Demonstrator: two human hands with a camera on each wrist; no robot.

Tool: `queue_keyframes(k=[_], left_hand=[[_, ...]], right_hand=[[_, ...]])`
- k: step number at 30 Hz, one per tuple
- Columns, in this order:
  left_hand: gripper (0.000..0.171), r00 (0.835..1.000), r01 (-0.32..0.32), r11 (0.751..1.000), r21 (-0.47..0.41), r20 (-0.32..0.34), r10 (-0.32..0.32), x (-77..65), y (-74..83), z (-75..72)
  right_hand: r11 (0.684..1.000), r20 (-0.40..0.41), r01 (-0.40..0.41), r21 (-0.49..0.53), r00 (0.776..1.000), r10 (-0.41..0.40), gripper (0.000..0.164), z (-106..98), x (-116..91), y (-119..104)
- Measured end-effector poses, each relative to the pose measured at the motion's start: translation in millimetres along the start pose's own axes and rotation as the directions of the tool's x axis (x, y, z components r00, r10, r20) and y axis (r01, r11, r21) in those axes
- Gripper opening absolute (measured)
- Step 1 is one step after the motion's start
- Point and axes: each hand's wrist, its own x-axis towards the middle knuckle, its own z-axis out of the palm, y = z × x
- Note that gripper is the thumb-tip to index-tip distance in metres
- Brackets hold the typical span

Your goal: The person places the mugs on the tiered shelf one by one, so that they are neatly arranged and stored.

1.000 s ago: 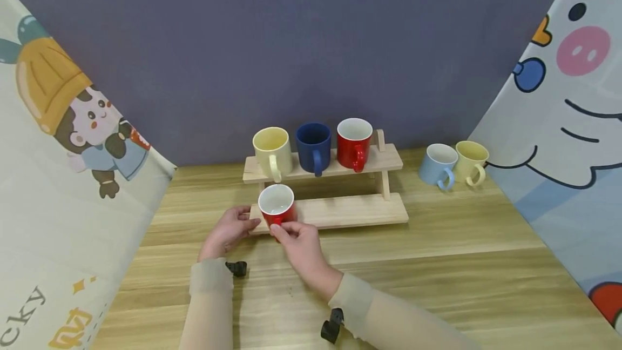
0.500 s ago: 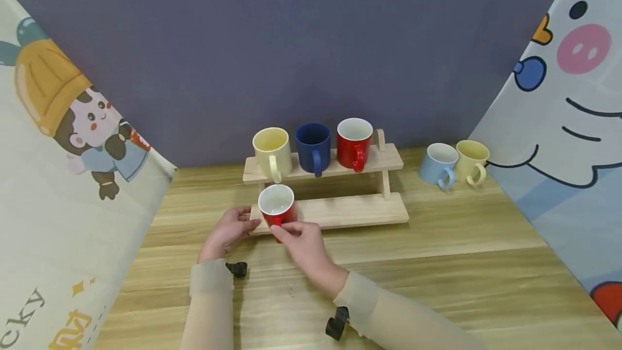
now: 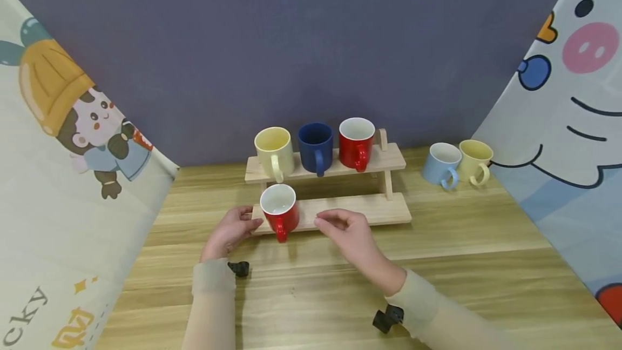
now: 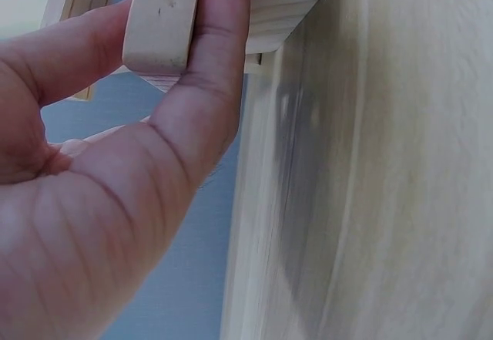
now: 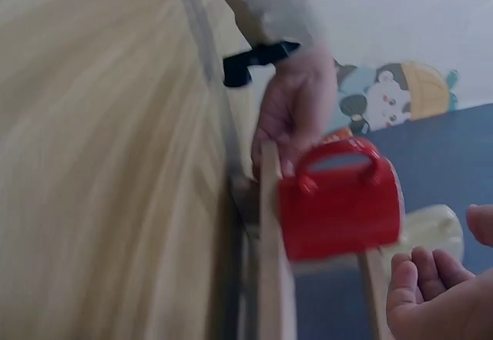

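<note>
My left hand point(image 3: 230, 233) grips the left end of the wooden two-tier shelf's lower board point(image 3: 359, 209). In the left wrist view its fingers lie above and below the board end point(image 4: 160, 24). A red mug point(image 3: 288, 219), white inside, stands upright at the left of that board with its handle toward me. To the right of this mug is my right hand point(image 3: 357, 239), fingers loosely bent and holding nothing, over the board's front edge. In the right wrist view a gap separates the red mug point(image 5: 339, 213) from the right hand point(image 5: 439, 294).
On the upper tier stand a yellow mug point(image 3: 274, 155), a dark blue mug point(image 3: 311, 153) and another red mug point(image 3: 351, 153). A light blue mug point(image 3: 436, 170) and a second yellow mug point(image 3: 468, 165) stand on the table at the right. A grey wall rises behind.
My right hand has let go of the red mug's handle and moved right. The mug stays in place on the lower board, and my left hand keeps its grip.
</note>
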Motion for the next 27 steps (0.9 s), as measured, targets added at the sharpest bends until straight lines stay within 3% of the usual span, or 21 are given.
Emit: queue_keyframes(k=[4,9,17,22,27], left_hand=[[0.065,1.000,0.002,1.000,0.011,-0.002,-0.002,0.4,0.5,-0.1],[0.065,1.000,-0.001,1.000,0.016,-0.004,0.001,2.7,-1.1,-0.5],[0.065,1.000,0.003,1.000,0.019,-0.014,-0.002,3.2,-2.5,-1.6],[0.064,1.000,0.003,1.000,0.016,-0.015,-0.003,2.9,-1.9,-2.0],[0.065,1.000,0.004,1.000,0.015,-0.016,-0.004,2.3,-1.8,-0.2]], right_hand=[[0.995,-0.062,0.096,-0.032,0.993,-0.098,0.022,-34.9,-0.5,-11.8],[0.982,-0.182,0.169,-0.086,0.966,-0.183,0.023,-76.1,3.6,-27.3],[0.958,-0.360,0.208,-0.197,0.894,-0.268,0.028,-142.7,17.8,-37.1],[0.939,-0.466,0.134,-0.318,0.840,-0.278,0.033,-194.0,32.5,-25.7],[0.937,-0.552,-0.032,-0.348,0.815,-0.177,0.039,-239.9,41.5,0.7]])
